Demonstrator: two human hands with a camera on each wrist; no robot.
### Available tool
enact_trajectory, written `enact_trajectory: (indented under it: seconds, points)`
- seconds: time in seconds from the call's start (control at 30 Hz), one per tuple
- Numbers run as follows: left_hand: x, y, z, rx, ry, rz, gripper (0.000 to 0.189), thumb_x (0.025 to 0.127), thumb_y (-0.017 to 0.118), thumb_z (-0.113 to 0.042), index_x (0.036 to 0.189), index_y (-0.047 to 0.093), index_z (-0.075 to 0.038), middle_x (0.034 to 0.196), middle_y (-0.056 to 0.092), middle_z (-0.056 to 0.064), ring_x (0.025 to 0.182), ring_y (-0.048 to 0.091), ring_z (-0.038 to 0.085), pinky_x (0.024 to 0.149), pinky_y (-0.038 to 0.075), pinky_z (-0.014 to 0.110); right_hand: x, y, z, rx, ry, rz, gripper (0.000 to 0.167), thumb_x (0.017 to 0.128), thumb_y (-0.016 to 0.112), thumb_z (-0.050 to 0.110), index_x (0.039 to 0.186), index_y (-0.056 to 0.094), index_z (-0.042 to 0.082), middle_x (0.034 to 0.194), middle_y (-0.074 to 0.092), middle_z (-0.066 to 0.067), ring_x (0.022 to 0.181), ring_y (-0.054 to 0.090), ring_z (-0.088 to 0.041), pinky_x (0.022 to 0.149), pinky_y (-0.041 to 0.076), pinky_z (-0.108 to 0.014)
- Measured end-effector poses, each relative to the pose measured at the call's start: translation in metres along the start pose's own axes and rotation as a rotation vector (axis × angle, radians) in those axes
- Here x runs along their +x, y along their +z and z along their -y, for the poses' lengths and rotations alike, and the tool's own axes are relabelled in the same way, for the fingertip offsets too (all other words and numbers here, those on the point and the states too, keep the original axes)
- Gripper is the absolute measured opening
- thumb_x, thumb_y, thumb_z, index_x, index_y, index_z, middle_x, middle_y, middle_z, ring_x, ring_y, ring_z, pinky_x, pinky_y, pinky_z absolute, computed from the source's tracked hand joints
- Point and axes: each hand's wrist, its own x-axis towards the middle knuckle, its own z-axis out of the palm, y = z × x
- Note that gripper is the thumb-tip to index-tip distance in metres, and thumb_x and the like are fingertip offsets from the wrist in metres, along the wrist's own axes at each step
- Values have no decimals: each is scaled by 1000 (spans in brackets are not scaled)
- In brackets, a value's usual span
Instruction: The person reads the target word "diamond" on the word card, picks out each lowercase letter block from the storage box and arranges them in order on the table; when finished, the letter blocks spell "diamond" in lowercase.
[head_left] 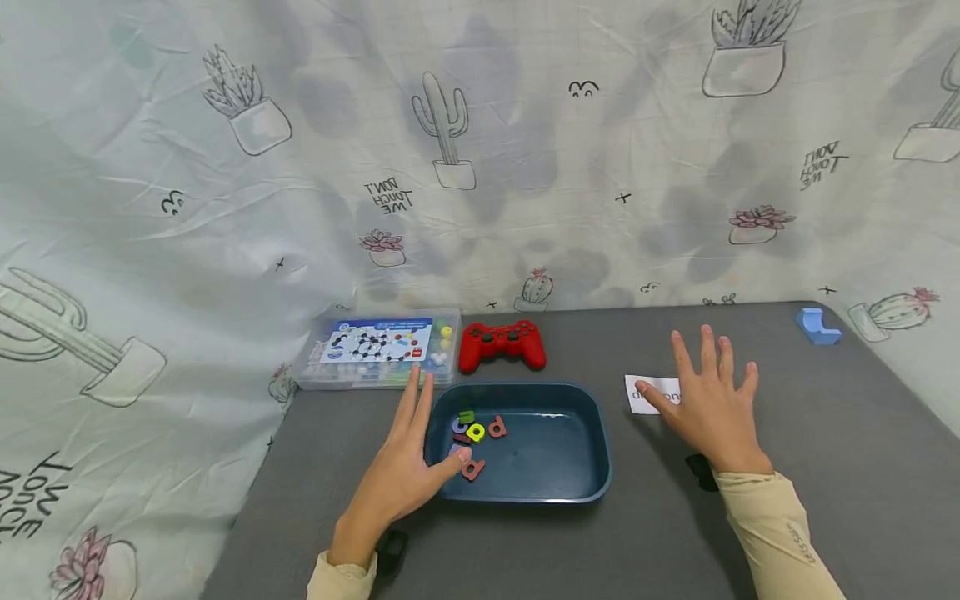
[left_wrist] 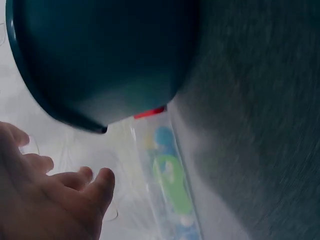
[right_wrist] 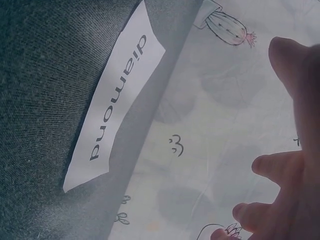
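A dark blue tray (head_left: 540, 458) stands on the grey table, with several small coloured letters (head_left: 476, 432) lying at its left end. My left hand (head_left: 405, 467) hovers at the tray's left edge, fingers stretched out and thumb over the letters, holding nothing. To the right, my right hand (head_left: 716, 408) is spread above the table beside a white paper slip (head_left: 647, 393). In the right wrist view the slip (right_wrist: 112, 105) reads "diamond". The left wrist view shows the outside of the tray (left_wrist: 110, 55) above my left fingers (left_wrist: 100, 187).
Behind the tray lie a clear plastic case (head_left: 382, 348) with a molecule picture on its label and a red game controller (head_left: 502, 345). A light blue plastic piece (head_left: 818, 326) is at the far right. A patterned cloth (head_left: 525, 167) hangs behind the table.
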Motion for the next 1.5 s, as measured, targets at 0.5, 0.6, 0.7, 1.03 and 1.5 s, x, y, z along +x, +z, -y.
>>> enact_trajectory:
  seconds: [0.5, 0.6, 0.7, 1.03, 1.5]
  points:
    - [-6, 21, 4, -236, -127, 135, 129, 87, 87, -48, 173, -6, -26, 179, -15, 1, 162, 3, 41, 117, 19, 78, 1, -8, 1, 120, 38, 69, 99, 101, 66, 59, 169, 24, 0, 171, 6, -37, 156, 6, -59, 112, 5, -85]
    - [-5, 22, 7, -232, -150, 158, 133, 85, 90, -48, 174, -5, -21, 179, -15, 2, 162, 4, 41, 117, 20, 78, 2, -10, 0, 174, 43, 90, 99, 103, 65, 58, 169, 20, 0, 172, 3, -36, 156, 4, -59, 113, 5, -85]
    - [-5, 21, 8, -227, -171, 178, 136, 82, 91, -50, 174, -5, -21, 179, -15, 0, 162, 5, 41, 117, 20, 77, 3, -13, -1, 254, 42, 116, 99, 104, 65, 55, 170, 16, -1, 173, -1, -35, 156, 5, -60, 114, 5, -84]
    - [-5, 19, 13, -258, -201, 210, 140, 79, 92, -52, 173, -8, -25, 178, -14, -8, 163, 7, 37, 118, 20, 76, 8, -37, 7, 592, 81, 244, 87, 111, 58, 44, 174, 3, 19, 178, -9, -15, 155, 10, -60, 110, 22, -83]
    - [-6, 20, 15, -238, -194, 205, 138, 81, 92, -52, 173, -6, -19, 178, -15, -6, 163, 7, 35, 120, 23, 72, 19, -31, 65, 782, -22, 343, 80, 111, 61, 37, 174, 14, 24, 179, 12, -9, 160, 19, -45, 121, 23, -70]
